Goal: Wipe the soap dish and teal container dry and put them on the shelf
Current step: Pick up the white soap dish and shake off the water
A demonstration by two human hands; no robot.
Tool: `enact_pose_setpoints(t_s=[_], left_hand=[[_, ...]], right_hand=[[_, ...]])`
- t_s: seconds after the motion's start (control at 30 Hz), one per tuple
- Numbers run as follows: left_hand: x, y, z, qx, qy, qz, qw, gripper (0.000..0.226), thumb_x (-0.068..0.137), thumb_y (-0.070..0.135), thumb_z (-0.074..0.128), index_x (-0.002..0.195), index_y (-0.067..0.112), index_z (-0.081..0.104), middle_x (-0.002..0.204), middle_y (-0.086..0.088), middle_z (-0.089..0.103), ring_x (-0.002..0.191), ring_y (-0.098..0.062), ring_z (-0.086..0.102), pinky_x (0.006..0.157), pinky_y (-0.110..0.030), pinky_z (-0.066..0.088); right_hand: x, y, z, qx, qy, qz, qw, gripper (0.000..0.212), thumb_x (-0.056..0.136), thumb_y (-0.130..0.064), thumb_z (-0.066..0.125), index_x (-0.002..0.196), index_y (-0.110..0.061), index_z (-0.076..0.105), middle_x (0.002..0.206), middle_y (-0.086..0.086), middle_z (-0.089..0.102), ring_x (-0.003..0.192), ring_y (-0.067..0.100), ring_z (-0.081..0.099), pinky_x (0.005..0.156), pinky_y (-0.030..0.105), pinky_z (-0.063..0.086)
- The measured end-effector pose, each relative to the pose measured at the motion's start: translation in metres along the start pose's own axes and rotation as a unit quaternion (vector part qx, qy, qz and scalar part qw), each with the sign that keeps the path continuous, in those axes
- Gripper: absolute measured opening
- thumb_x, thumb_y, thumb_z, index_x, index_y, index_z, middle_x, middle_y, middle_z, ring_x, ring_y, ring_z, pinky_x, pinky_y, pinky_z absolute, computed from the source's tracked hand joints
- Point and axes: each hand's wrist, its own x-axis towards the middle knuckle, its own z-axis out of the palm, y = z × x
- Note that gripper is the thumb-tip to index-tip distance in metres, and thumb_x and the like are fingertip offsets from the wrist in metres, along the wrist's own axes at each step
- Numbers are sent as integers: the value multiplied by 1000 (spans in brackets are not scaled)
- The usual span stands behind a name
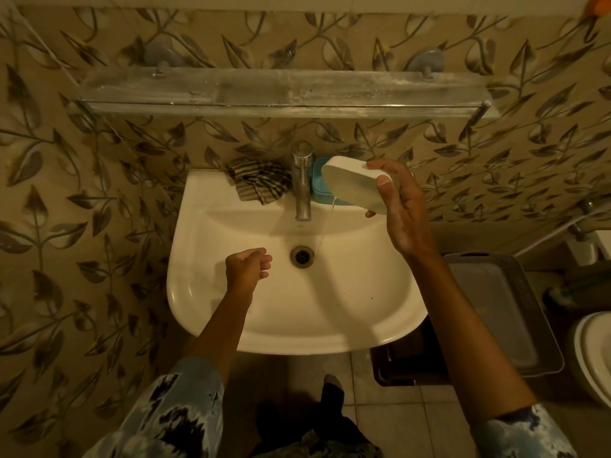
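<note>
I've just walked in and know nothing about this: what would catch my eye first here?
The right hand holds a white soap dish tilted over the sink, a thin trickle of water falling from it. Behind it, right of the tap, sits the teal container; a striped cloth lies left of the tap.

The sink is glossy, smooth ceramic with a dull metal drain. The tap at its back edge is shiny metal. The cloth beside it is soft, crumpled fabric. The dish looks like smooth matt plastic, and the container smooth plastic. The shelf is clear but clouded and streaked. The wall tiles shine. The floor tiles are matt.
</note>
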Motion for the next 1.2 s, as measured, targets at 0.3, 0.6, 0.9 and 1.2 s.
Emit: enact_pose_setpoints(t_s=[0.3, 0.6, 0.9, 1.2], left_hand=[[1, 0, 2, 8, -2, -2, 1000, 23, 90, 11, 58, 108, -1, 66, 79, -9, 68, 67, -16, 63, 56, -22, 51], [2, -7, 1, 19, 4, -5, 1000, 22, 90, 11, 58, 107, -1, 66, 79, -9, 69, 68, -16, 64, 58, -23, 53], [2, -10, 2, 22, 8, -4, 1000, 21, 90, 11, 57, 106, 0, 67, 77, -7, 68, 66, -14, 64, 54, -20, 52], [3, -14, 3, 24, 0, -9, 1000, 21, 90, 10, 57, 105, -1, 67, 78, -9, 69, 65, -15, 63, 54, -21, 50]], right_hand=[[7, -23, -11, -26, -11, -59, 998, 25, 99, -16, 42, 119, -24, 54, 117, -25, 51, 103, 3, 57, 57, 21, 52], [10, -37, -13, -50, -19, -112, 992, 25, 98, -13, 42, 120, -20, 52, 119, -22, 48, 104, 0, 55, 58, 15, 48], [12, -35, -9, -18, -10, -141, 990, 25, 99, -18, 42, 120, -21, 53, 118, -26, 52, 104, 5, 57, 59, 12, 46], [-21, 39, 7, 5, -10, 22, 1000, 24, 98, -20, 43, 116, -14, 58, 117, -8, 56, 101, 6, 57, 58, 26, 52]])
